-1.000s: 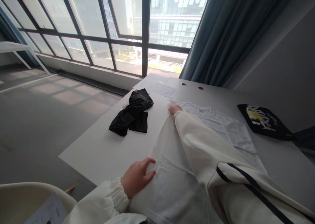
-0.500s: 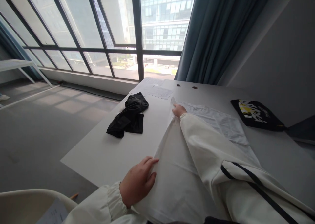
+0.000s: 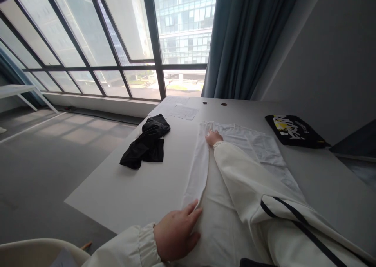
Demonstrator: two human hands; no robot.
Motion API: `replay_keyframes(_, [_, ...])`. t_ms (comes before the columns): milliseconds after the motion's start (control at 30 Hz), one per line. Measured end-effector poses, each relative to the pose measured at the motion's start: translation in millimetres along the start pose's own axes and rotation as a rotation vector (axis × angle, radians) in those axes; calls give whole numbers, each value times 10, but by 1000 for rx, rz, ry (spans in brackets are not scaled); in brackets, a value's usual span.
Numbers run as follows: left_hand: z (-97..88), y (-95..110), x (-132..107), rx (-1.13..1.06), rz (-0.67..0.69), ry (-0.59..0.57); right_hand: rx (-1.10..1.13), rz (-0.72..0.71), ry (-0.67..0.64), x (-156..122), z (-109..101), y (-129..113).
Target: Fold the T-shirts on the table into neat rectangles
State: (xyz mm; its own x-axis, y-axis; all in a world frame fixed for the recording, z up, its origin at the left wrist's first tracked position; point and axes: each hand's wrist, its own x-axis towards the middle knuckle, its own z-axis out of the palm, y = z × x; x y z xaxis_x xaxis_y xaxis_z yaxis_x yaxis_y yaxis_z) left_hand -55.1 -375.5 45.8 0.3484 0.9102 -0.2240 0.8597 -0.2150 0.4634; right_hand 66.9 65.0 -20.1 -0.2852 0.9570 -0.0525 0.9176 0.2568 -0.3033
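A white T-shirt [image 3: 219, 208] lies spread over the white table, with a long strip of its left side [image 3: 197, 169] folded inward. My left hand [image 3: 178, 231] is at the lower end of that strip, its fingers closed on the folded edge and the thumb to the right. At the far end, my right hand [image 3: 214, 137] pinches the same edge near the top. The right sleeve reaches across the shirt and hides part of it. Left of the shirt lies a crumpled black garment [image 3: 148, 141], apart from both hands.
Paper sheets [image 3: 184, 112] lie at the table's far left corner. A folded black garment with a white and yellow print [image 3: 296, 132] is at the right. A pale chair [image 3: 38, 249] stands at the lower left. Windows and a blue curtain [image 3: 246, 40] are behind the table [image 3: 102, 196].
The shirt's left edge has come over to the right and now lies as a folded strip. My left hand moved right and nearer; my right hand moved slightly nearer. The view shifted somewhat.
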Motion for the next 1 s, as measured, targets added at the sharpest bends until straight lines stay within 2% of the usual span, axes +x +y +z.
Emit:
replay_keyframes(300, [-76,66,54,-73,-53,-156,11,19,113,-42,154,105])
replay_keyframes(467, [26,80,148,-23,-120,-42,-17,21,119,-25,145,159])
replay_keyframes(567, [89,133,206,-3,-133,-10,-28,16,126,-13,137,174])
replay_keyframes(767, [215,245,311,104,-257,46,4,31,101,8,204,181])
replay_keyframes(1000, [335,155,366,141,-234,108,-12,18,102,49,339,218])
